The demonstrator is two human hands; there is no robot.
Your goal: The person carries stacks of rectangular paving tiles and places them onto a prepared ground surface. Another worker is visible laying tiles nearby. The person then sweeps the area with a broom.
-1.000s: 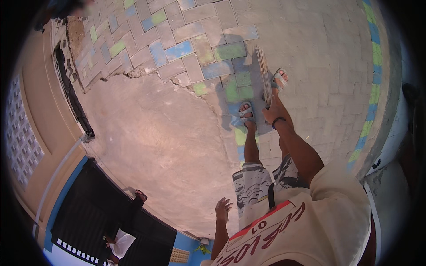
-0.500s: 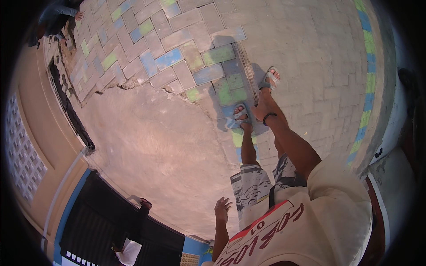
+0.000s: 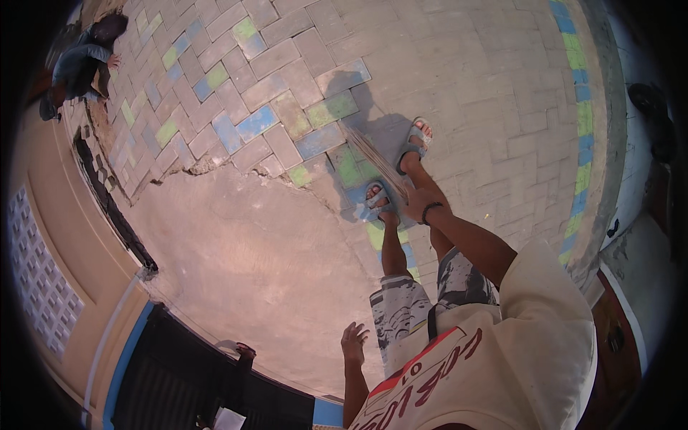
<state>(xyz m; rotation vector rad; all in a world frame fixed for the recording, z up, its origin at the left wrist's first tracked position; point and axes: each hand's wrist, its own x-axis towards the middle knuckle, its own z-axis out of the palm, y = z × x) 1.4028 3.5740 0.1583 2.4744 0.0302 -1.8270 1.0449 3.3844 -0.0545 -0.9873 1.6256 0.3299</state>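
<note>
My right hand (image 3: 419, 205), with a dark bracelet at the wrist, is closed around the lower end of a stick broom (image 3: 374, 159). The broom's thin, pale bristles slant away to the far left, low over the paving bricks beside my feet. How far the tips touch the ground, I cannot tell. My left hand (image 3: 353, 341) hangs at my side above the concrete, holding nothing, its fingers loosely bent and apart. My sandalled feet (image 3: 378, 201) stand on either side of the broom's line.
Rough concrete (image 3: 236, 236) meets the brick paving (image 3: 466, 93) at a broken edge. A drain gap (image 3: 107, 193) runs along the left wall. Another person (image 3: 80, 68) crouches at the far left. A dark gate (image 3: 172, 373) stands near left, with someone beside it.
The broom's bristles have swung to the left, and my right hand has shifted slightly left and closer. More of the crouching person shows. My left hand stays by my side.
</note>
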